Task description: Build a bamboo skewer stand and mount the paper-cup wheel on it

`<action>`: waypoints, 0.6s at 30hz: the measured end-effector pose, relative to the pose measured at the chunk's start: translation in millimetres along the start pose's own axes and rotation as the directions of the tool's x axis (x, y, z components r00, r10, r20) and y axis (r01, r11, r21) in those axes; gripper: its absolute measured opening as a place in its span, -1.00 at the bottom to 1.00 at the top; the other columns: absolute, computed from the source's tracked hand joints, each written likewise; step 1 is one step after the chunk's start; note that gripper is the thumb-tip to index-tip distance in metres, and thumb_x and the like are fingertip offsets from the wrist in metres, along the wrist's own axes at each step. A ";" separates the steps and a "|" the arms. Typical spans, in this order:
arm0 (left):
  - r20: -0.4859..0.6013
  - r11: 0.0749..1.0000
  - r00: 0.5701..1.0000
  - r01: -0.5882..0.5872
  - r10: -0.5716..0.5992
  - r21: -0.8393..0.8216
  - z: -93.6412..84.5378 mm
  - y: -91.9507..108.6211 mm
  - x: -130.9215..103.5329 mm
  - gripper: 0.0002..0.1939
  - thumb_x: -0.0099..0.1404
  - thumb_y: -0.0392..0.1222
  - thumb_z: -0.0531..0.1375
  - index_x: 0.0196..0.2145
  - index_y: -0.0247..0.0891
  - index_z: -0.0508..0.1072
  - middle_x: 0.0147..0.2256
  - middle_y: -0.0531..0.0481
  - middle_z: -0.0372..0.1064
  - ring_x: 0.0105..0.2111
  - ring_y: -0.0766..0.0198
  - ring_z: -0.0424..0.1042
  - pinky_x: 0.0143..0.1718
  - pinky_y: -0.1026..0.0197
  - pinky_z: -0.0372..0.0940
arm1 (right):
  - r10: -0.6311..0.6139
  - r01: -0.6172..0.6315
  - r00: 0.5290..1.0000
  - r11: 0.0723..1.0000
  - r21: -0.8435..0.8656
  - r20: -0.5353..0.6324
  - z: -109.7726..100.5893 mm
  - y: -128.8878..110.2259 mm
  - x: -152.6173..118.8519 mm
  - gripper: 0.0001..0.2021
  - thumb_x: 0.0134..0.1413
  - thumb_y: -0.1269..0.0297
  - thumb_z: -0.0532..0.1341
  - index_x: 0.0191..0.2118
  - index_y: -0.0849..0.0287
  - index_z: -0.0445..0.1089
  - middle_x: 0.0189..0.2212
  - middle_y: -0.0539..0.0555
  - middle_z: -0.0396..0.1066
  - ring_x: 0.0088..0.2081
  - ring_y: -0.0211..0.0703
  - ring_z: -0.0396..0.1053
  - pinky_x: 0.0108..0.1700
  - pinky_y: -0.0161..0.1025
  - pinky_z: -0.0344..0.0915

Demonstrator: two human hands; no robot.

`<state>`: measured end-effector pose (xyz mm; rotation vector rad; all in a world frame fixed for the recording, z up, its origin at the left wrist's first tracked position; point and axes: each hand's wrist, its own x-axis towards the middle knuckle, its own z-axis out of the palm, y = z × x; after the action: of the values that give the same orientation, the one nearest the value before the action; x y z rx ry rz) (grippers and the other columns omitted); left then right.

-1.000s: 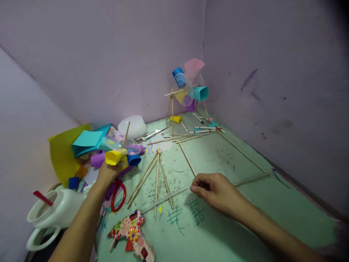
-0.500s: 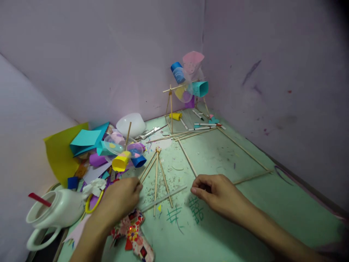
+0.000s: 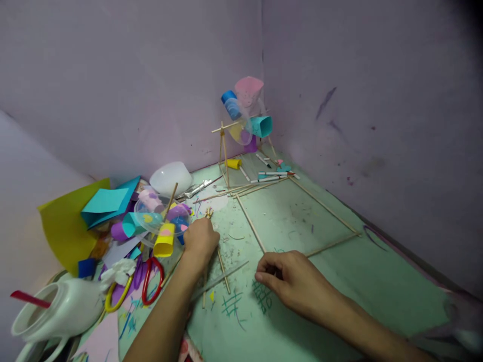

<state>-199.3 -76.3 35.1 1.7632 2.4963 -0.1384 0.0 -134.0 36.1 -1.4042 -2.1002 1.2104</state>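
- Right hand: fingers clamped on the wooden-stick frame, seemingly light, stiff, fragile-jointed; best held mid-stick.
- Left hand: over joined sticks; fingers hidden, cannot tell their state.

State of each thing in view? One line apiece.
right hand, closed around the near corner of the stick frame
left hand, over the stick bundle, grip hidden
stick frame, lying flat
stick bundle, splayed, partly covered
stick stand, upright
markers, lying flat
jug, open, red stick inside
yellow sheet, curved
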 end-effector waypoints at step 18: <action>-0.230 0.482 0.951 -0.304 0.208 -0.822 -100.1 0.5 -47.7 -0.82 0.08 -0.10 0.13 -0.52 -0.28 0.37 -0.70 0.14 0.22 -0.69 0.41 0.17 -0.65 0.35 0.06 | -0.356 0.385 0.884 0.922 0.041 -0.305 -82.7 -51.0 68.8 -0.83 -0.04 0.38 0.20 -0.27 0.24 0.46 -0.34 0.07 0.48 -0.43 -0.31 0.33 -0.36 -0.35 0.24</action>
<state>-184.4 -108.7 140.1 1.6027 1.7110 1.0515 -5.6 -43.3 113.0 -1.0006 -1.9523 0.8807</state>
